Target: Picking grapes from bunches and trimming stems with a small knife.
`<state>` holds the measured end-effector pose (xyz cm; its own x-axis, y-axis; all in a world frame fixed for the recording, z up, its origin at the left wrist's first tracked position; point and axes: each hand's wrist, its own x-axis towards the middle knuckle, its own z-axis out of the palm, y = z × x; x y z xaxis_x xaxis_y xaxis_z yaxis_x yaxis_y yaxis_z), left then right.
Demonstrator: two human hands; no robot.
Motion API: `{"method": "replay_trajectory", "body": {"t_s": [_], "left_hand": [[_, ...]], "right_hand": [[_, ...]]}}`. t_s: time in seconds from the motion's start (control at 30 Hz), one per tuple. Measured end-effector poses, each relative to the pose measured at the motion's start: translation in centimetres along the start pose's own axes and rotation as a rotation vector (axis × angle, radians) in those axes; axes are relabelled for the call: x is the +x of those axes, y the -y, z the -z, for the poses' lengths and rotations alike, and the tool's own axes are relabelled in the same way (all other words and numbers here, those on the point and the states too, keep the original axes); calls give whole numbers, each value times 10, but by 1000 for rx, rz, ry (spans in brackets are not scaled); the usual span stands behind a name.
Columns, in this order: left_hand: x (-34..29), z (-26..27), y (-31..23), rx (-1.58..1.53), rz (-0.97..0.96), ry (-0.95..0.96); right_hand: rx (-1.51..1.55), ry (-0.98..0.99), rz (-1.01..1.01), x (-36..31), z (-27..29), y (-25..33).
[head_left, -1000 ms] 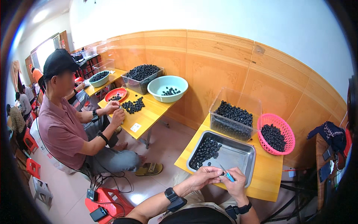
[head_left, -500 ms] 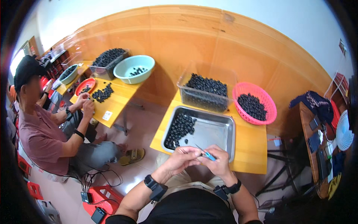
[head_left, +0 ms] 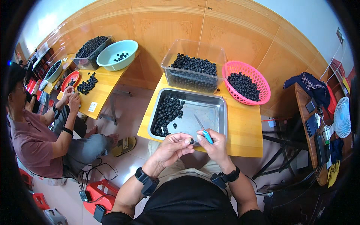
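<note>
Between the thumb and fingertips of my left hand (head_left: 170, 149) is a small black round piece (head_left: 192, 141). Its exact kind is too small to tell. My right hand (head_left: 216, 147) grips a small knife (head_left: 207, 137) by its light-blue handle, its thin blade pointing up and left over the tray. Both hands are just above the near edge of a shallow steel tray (head_left: 210, 112), a short gap apart. Many black round pieces (head_left: 168, 112) are heaped in the tray's left part, and one lies apart from the heap.
Behind the tray are a clear plastic bin (head_left: 191, 79) and a pink basket (head_left: 265, 92), both with black pieces, on a yellow table (head_left: 245, 138). At left a co-worker (head_left: 39, 138) sits by another table (head_left: 107, 84) with a pale-green basin (head_left: 117, 63). A red stool (head_left: 101, 197) stands lower left.
My hands have drawn apart, and the knife has come away from the black piece, its blade now pointing more upward. The whole view has shifted, moving the tables leftward and up.
</note>
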<state>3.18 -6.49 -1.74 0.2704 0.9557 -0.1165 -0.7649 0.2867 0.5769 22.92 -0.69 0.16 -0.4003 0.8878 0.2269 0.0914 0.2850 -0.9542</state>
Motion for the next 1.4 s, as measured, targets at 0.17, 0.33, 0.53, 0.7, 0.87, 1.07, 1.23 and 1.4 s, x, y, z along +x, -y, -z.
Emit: {"method": "replay_trajectory", "body": {"t_s": [0.17,0.33,0.53,0.7,0.87,1.07,1.23,1.4], "left_hand": [[3,4,3,-106,-51,-20],[3,0,7,-184,-82,-7],[3,-4,10,-170,-78,-27],[1,-1,13,-183,-83,-28],[-2,-6,12,-182,-100,-13],[-6,-9,11,-164,-101,-42],[-7,-9,13,-168,-116,-37],[-9,-7,13,-141,-145,-1]], "right_hand": [[-109,-7,152,-12,0,8],[-266,10,317,-16,1,15],[-314,0,333,-17,3,17],[-319,6,342,-18,3,17],[-296,-7,328,-19,3,18],[-303,12,370,-22,1,18],[-241,9,331,-23,0,17],[-253,38,332,-23,3,21]]}}
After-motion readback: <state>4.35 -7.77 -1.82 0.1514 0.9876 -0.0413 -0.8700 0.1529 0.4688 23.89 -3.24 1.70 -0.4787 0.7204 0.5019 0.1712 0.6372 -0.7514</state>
